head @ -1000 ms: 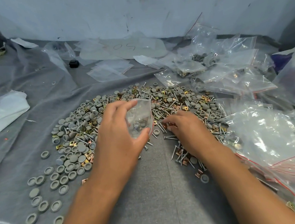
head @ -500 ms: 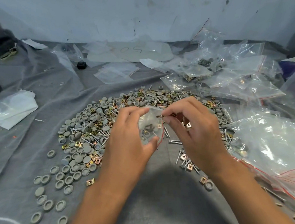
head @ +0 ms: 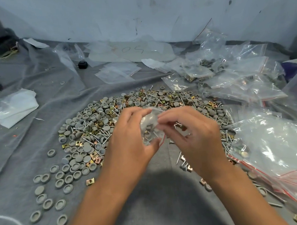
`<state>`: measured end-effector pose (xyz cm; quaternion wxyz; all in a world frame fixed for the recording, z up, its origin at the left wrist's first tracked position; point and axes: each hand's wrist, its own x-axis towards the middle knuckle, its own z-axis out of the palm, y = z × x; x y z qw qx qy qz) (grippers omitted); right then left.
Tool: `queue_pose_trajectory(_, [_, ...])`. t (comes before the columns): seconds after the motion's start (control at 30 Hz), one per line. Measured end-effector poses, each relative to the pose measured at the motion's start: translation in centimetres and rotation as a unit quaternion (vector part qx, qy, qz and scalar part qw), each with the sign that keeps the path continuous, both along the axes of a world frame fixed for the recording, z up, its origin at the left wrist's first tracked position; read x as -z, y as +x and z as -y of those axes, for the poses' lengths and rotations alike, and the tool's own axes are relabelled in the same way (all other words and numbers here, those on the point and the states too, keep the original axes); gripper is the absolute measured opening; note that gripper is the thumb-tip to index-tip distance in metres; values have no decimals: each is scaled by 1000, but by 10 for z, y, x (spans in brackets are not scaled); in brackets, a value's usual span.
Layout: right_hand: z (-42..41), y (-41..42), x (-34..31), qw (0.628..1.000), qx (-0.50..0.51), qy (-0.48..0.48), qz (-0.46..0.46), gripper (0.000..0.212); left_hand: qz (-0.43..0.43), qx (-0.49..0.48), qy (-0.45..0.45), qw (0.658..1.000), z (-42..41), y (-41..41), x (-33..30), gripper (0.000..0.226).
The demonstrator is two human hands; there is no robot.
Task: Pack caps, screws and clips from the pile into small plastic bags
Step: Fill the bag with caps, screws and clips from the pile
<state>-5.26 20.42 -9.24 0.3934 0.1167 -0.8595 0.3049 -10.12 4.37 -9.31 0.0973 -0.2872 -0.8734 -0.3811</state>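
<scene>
I hold the small plastic bag (head: 149, 125) above the near edge of the pile (head: 126, 117), between both hands. Its long axis runs up and down, slightly tilted, mouth toward the top and the red seal strip near my left thumb at the lower right corner. My left hand (head: 130, 140) curls round it, fingers at the top edge and thumb under the bottom. My right hand (head: 190, 132) pinches at the bag's upper right edge; whether a screw is between those fingertips I cannot tell, since the hand is blurred. A few grey caps and screws show through the plastic.

Half a second ago my right fingertips were only arriving at the mouth with a screw; a second ago that hand lay down on the pile picking.

Loose grey caps (head: 57, 181) spread out to my left on the grey cloth (head: 160, 209). Filled bags (head: 230, 74) lie heaped at the far right, and a stack of empty red-striped bags (head: 280, 151) sits just beside my right wrist. My hands hide the middle of the pile.
</scene>
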Motion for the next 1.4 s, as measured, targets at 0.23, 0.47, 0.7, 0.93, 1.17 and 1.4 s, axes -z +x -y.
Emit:
queue_pose_trajectory(0.23, [-53,8,-3,951,128,-62,275,9,1,-2,-3,1000,2,-2,0,68])
queue_pose_trajectory(0.47, [-51,17,6,850,70,69,518,19,2,-1,2,1000,2,-2,2,69])
queue_pose_trajectory(0.7, [-32,13,2,814,167,184,525,23,2,1,-2,1000,1,-2,2,69])
queue_pose_trajectory(0.93, [-35,17,8,848,102,40,519,16,-4,-1,-6,1000,1,-3,4,69])
queue_pose_trajectory(1.17, [-66,24,-1,853,119,17,509,19,-10,2,-22,1000,1,-5,7,70])
queue_pose_trajectory(1.4, [-55,17,9,836,189,100,505,12,-6,4,-16,1000,1,-4,6,71])
